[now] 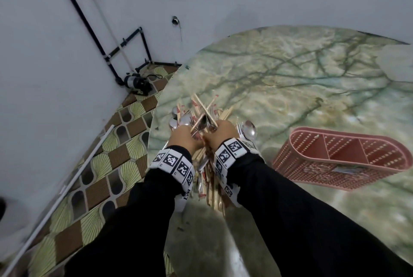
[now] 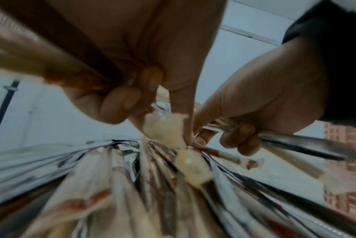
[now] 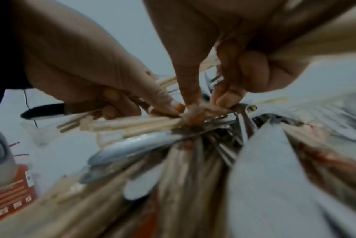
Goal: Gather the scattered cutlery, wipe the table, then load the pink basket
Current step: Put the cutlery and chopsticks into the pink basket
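Both my hands grip one mixed bundle of cutlery point(image 1: 202, 111), made up of steel spoons and paper-sleeved chopsticks, above the left rim of the round marble table point(image 1: 290, 71). My left hand point(image 1: 182, 139) holds the bundle's left side and my right hand point(image 1: 220, 133) its right side, knuckles almost touching. In the left wrist view my left hand point(image 2: 128, 90) curls round chopsticks, and my right hand point(image 2: 240, 136) clasps metal handles. The right wrist view shows my right hand point(image 3: 232, 90) pinching into the cutlery point(image 3: 193, 161). The pink basket point(image 1: 339, 158) stands on the table to my right, its divided compartments holding nothing.
A pale cloth-like object point(image 1: 397, 64) lies at the table's far right edge. Black pipes and a small pump point(image 1: 136, 82) sit in the floor corner to the left, with a white rod point(image 1: 67, 183) on the patterned tiles. An orange packet point(image 3: 9, 198) appears low in the right wrist view.
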Available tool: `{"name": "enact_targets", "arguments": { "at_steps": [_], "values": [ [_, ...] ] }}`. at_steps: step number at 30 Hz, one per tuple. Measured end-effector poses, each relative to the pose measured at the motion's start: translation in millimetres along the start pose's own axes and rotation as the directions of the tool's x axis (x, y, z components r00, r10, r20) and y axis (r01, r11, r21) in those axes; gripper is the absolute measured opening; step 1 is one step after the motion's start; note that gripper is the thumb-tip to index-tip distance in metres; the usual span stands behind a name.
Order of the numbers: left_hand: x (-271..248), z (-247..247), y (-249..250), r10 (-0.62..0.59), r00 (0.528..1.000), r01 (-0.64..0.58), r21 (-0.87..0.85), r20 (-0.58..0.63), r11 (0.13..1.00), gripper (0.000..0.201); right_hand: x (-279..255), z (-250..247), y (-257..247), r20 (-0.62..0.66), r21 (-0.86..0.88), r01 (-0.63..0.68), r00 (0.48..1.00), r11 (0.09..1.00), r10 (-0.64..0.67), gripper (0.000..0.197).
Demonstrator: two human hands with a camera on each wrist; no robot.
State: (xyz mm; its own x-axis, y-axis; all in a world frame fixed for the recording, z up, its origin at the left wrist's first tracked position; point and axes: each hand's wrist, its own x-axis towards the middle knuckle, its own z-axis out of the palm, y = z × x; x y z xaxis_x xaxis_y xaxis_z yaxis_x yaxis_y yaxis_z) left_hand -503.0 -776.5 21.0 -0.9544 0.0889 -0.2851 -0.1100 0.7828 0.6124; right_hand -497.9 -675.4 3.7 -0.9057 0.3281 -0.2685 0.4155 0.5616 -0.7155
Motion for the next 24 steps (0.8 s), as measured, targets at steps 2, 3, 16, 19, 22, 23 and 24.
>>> {"name": "enact_targets", "arguments": {
  "at_steps": [2,3,16,19,22,23,24],
  "values": [
    [1,3,-2,-0.005,0.999,0.003,0.022,0.047,1.0,0.011,1,-4,3,0.012,-0.084,-0.006,1.0,0.996,0.007,0.023],
    [1,5,-2,-0.007,0.998,0.005,0.035,0.067,0.999,0.012,1,-6,6,0.011,-0.117,0.003,1.0,0.993,-0.002,0.025],
    [-24,7,4,0.011,0.977,-0.021,0.044,0.214,0.999,0.026,-21,-43,37,0.087,-0.244,-0.061,0.993,0.968,0.084,0.025],
    [-25,6,1,-0.004,0.974,0.017,-0.056,0.226,0.998,0.037,-19,-58,40,0.132,-0.245,-0.051,0.988,0.968,0.086,0.033],
    [-28,3,-2,-0.028,0.977,0.063,-0.165,0.21,0.984,0.036,-17,-73,41,0.159,-0.214,-0.045,0.984,0.976,0.08,0.039],
    [-29,2,-3,-0.049,0.98,0.095,-0.237,0.193,0.967,0.036,-17,-77,43,0.148,-0.182,-0.05,0.986,0.982,0.077,0.04],
    [-31,1,-2,-0.083,0.98,0.139,-0.318,0.182,0.938,0.033,-17,-80,43,0.134,-0.14,-0.066,0.987,0.988,0.085,0.04]
  ]
}}
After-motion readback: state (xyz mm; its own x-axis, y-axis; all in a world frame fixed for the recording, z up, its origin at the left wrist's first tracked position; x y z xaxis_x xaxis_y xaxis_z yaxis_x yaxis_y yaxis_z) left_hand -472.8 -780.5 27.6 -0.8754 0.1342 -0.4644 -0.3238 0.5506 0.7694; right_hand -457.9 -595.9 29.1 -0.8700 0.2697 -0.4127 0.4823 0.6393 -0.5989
